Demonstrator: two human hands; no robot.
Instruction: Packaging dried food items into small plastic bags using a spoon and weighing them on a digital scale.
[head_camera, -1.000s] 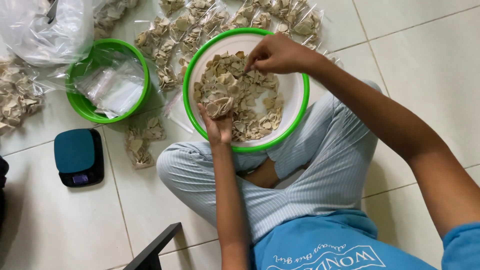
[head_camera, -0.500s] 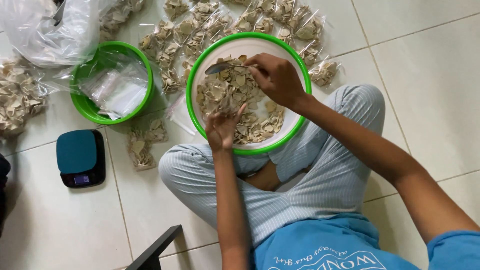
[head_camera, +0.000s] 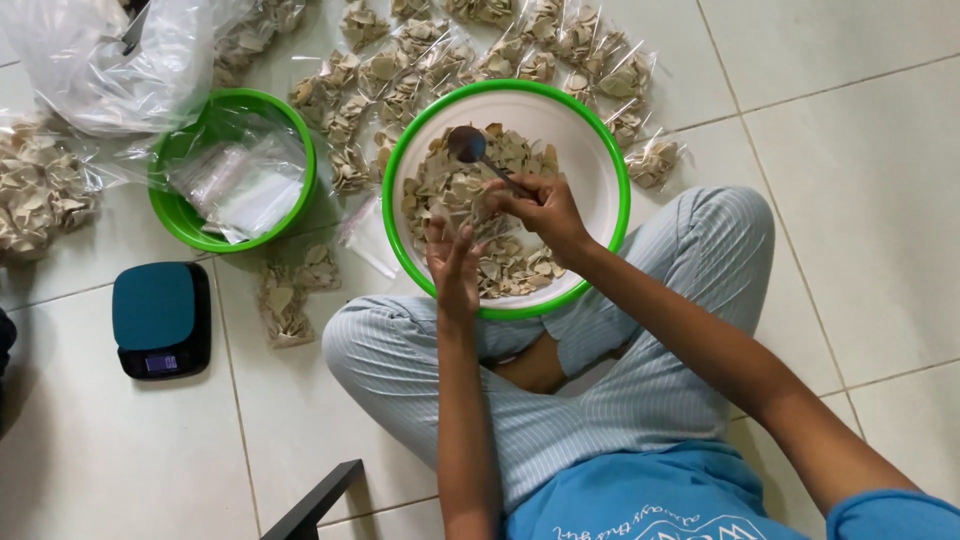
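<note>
Now the right hand (head_camera: 545, 212), gripping a spoon (head_camera: 468, 146), has swung back over the chips (head_camera: 450, 185); the left hand (head_camera: 455, 265) pinches a small bag (head_camera: 462, 215) beneath, ready for filling.

Blue shirt, pale striped trousers, seemingly bare forearms.

A home floor used for small-scale food packing is shown: pale square ceramic floor tiles (head_camera: 860, 180), small sealed clear plastic packets of beige chips (head_camera: 400, 75) spread across the upper frame, and a teal-topped black digital kitchen scale (head_camera: 160, 318) at left.
</note>
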